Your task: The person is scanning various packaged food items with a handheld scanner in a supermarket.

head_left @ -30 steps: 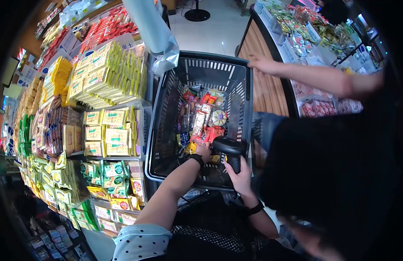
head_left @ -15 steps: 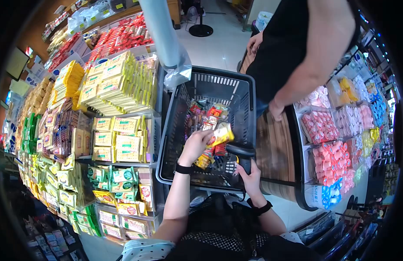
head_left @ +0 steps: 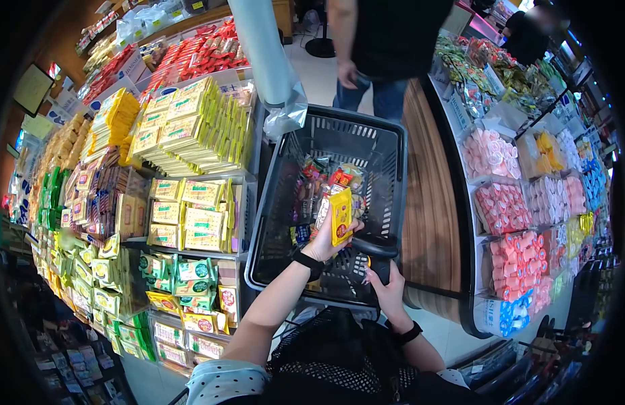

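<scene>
My left hand (head_left: 326, 241) grips a yellow snack packet (head_left: 341, 214) with a red label, holding it upright over the black shopping basket (head_left: 386, 158). My right hand (head_left: 388, 290) is wrapped round the handle of a black handheld barcode scanner (head_left: 373, 247). The scanner's head sits just to the right of the packet, close to my left fingertips. Inside the basket, assorted wrapped snacks (head_left: 308, 189) lie in a loose heap, partly hidden by the packet and my left hand.
Stacked yellow biscuit packs (head_left: 180, 128) and other snack bins line the left. A plastic bag roll (head_left: 265, 54) stands beside the basket. On the right are a wooden counter (head_left: 427, 202) and pink packaged goods (head_left: 518, 266). A person in black (head_left: 400, 34) stands beyond the basket.
The yellow packet has been tipped from lying sideways to upright, its labelled face showing. The other person has moved away from the counter side to beyond the basket.
</scene>
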Demonstrator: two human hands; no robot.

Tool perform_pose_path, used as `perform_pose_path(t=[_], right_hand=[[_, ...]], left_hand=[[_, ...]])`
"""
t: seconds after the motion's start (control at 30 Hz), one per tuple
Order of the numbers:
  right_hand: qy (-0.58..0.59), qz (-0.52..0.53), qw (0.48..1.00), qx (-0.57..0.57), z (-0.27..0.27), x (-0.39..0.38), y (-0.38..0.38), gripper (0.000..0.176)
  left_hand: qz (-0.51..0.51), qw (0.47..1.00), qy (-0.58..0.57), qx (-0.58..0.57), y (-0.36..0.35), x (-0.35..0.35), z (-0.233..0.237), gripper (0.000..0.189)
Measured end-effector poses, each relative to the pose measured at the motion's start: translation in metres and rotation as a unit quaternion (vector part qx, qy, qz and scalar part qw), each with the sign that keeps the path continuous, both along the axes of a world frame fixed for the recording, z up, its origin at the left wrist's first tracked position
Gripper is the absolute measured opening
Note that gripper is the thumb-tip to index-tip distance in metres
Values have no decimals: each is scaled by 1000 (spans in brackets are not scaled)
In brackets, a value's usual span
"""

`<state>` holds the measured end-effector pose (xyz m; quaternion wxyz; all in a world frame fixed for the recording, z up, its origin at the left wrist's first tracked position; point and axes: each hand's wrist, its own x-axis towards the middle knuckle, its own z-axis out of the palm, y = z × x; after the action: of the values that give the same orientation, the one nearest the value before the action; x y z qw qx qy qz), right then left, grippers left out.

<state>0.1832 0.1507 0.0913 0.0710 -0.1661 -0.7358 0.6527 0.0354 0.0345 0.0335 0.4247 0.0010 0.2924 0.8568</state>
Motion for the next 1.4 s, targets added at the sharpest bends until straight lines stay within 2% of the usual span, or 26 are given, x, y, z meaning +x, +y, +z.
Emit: perform_pose_path(t=[0.07,0.17,0.2,0.27,0.3,0.33,0.4,0.43,0.53,0.57,0.6,0.67,0.73,0.8,0.87,0.9,0.93,0.97,1.0,1.03,1.07,1.13,1.2,1.27,1.33,1.4], right_hand=[[2,-8,1000,-1,-5,1,0,22],[2,5,1000,12,-12,-2,3,23],[-5,11,1000,26,-12,-3,2,24],[-4,8,999,47,-5,0,-3,25],[-1,10,998,66,-1,-1,-6,25],[-17,1,999,39,2,0,-8,26],[-7,16,999,30,1,2,-9,28],[-1,7,1000,27,-7,3,-8,28],[-6,13,999,33,-7,9,-6,26],[3,0,1000,-25,-7,9,-1,23],[-15,16,1000,-12,-9,9,-1,21],[-5,10,1000,22,-13,12,8,19],[-1,1,999,40,-14,12,11,18],[6,14,999,33,-21,15,17,19],[-4,28,999,20,-11,15,13,19],[-17,29,999,11,-5,17,11,20],[-18,36,999,9,-3,17,9,20],[-15,36,999,9,-2,16,9,19],[-13,31,999,10,0,17,8,19],[-15,34,999,8,2,18,6,19],[-9,28,1000,0,4,17,5,19],[-5,21,1000,-9,7,17,4,19],[-10,22,1000,3,8,17,5,19],[-12,30,999,-11,3,17,7,19],[-13,38,999,-25,1,16,8,20],[-3,34,999,-28,2,15,8,21]], left_hand=[[-2,999,45,5,3,-1,-11,63],[67,982,142,-105,8,2,8,64],[71,982,143,-106,7,3,5,64],[-3,983,139,-123,1,2,-10,41],[-17,993,112,-36,-14,0,-20,29],[-27,989,136,-59,-13,1,-21,35],[34,987,117,-105,-13,9,-12,40],[37,987,126,-88,-16,9,-5,46],[132,943,257,-165,-28,15,33,46],[134,904,372,-165,-33,21,57,44],[164,908,345,-173,-37,26,65,38],[185,855,457,-161,-47,37,83,31],[217,822,475,-227,-72,60,118,24],[227,784,505,-282,-101,81,124,24],[231,713,534,-391,-135,103,139,31],[229,653,558,-458,-153,112,139,33],[219,642,521,-519,-170,126,148,35],[196,645,481,-561,-192,138,141,32],[228,679,453,-530,-211,147,139,27],[247,731,366,-520,-230,159,144,27],[246,682,358,-588,-252,172,134,27],[253,548,348,-717,-271,191,141,39],[181,346,337,-856,-278,205,140,44],[139,288,363,-875,-298,216,124,46],[138,307,366,-868,-311,219,99,47],[132,270,408,-862,-318,218,81,46]])
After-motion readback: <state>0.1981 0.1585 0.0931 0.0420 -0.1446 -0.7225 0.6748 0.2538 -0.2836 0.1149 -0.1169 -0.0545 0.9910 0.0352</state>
